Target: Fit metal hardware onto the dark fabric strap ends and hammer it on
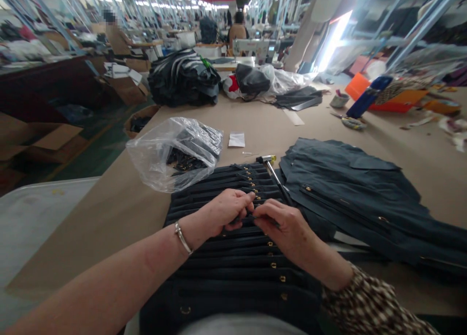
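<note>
Overlapping rows of dark fabric panels [226, 288] lie in front of me, with small gold-coloured metal fittings [273, 265] in a line along their right side. Over that line my left hand [231, 211] is closed, its thumb and forefinger pinched together. My right hand [288, 225] is closed too, fingertips meeting those of the left. What the fingers hold is too small and too covered to make out. Just beyond the hands lies a hammer [273, 172] with a yellow-tipped head. A clear plastic bag [151, 155] of dark pieces with gold-coloured metal parts sits at the far left of the panels.
More dark fabric pieces with zips [350, 194] are piled on the right of the table [120, 218]. A white paper square [237, 139] lies behind the panels. Farther back are a dark fabric stack [182, 79], a small cup [339, 100] and an orange box [394, 99]. Two people sit in the background.
</note>
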{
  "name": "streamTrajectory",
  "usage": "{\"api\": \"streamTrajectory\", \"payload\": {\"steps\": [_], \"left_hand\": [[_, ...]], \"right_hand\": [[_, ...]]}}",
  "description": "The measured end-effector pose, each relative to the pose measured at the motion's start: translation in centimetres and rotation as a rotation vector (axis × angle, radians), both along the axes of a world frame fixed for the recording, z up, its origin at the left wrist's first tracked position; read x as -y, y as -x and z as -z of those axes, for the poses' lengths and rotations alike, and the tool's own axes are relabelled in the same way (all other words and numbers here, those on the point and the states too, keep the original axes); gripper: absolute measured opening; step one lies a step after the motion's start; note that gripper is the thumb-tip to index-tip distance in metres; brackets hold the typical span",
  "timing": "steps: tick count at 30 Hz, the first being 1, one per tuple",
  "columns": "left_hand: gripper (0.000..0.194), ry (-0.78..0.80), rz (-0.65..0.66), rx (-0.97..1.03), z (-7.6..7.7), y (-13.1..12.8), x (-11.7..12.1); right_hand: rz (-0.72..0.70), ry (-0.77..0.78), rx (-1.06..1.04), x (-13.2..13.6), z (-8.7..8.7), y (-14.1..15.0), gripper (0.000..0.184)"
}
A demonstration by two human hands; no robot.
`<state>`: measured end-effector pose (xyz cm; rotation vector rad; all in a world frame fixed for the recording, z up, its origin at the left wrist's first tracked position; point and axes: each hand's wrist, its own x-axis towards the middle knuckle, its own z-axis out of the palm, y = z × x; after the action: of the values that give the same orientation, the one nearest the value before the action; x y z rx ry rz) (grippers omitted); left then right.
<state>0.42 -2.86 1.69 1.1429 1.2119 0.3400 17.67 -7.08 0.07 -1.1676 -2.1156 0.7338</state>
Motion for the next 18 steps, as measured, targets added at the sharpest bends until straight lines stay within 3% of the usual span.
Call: {"api": "streamTrajectory", "payload": {"steps": [5, 9, 14, 18], "left_hand": [[0.038, 0.055, -0.261, 0.23, 0.2, -1.5, 0.7], [0.034, 0.137, -0.415, 0.264, 0.5, -2.2, 1.1], [0.026, 0.138, -0.375, 0.268, 0.5, -2.0, 1.4], [0.03, 0.15, -0.26, 0.279, 0.4, -1.4, 1.4]], "right_hand": [[0.012, -0.068, -0.051, 0.4, -0.1, 2.7, 0.011], [0.058, 0.036, -0.27, 0.3, 1.3, 3.7, 0.01], [0.072, 0.548, -0.788, 0.4, 1.5, 4.0, 0.01], [0.145, 0.597, -0.916, 0.1, 0.3, 2.4, 0.018]]}}
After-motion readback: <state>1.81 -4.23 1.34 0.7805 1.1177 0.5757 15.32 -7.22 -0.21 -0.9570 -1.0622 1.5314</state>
